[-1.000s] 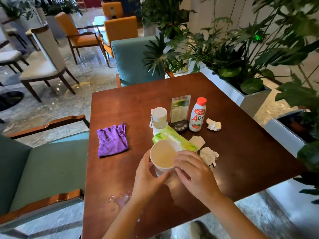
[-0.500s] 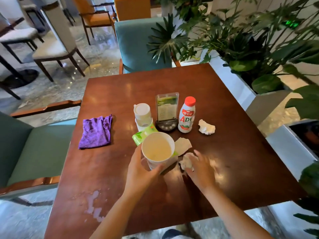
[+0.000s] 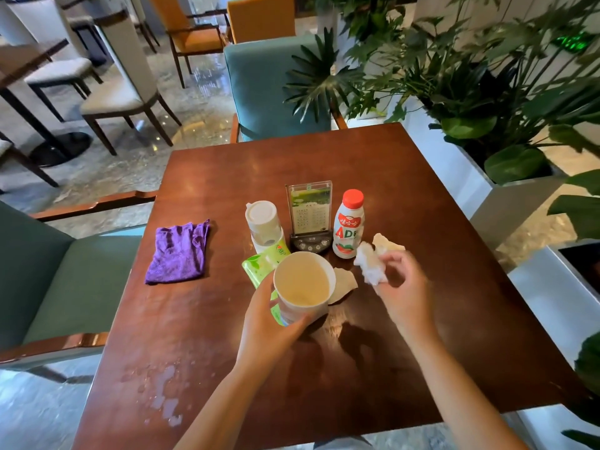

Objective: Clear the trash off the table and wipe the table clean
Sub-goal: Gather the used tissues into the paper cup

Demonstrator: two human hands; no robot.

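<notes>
On the brown wooden table (image 3: 406, 190) my left hand (image 3: 266, 323) grips a white paper cup (image 3: 303, 284), mouth up. My right hand (image 3: 401, 287) holds a crumpled white tissue (image 3: 370, 264) lifted to the right of the cup. A second crumpled tissue (image 3: 386, 243) lies behind it, beside a red-capped white drink bottle (image 3: 349, 227). A flat piece of paper (image 3: 344, 282) lies just right of the cup. A green wipes packet (image 3: 264, 263) lies partly under the cup. A purple cloth (image 3: 178, 251) sits at the table's left. Spilled liquid (image 3: 162, 394) pools near the front left corner.
A small white lidded container (image 3: 263, 224) and a clear menu stand (image 3: 308, 212) on a black base stand mid-table. Green chairs flank the table at the left (image 3: 48, 287) and far side (image 3: 269, 86). White planters with leafy plants (image 3: 487, 102) line the right.
My right hand has picked the crumpled tissue up off the table and raised it to the right of the cup. My left hand keeps hold of the cup. The view shifted slightly.
</notes>
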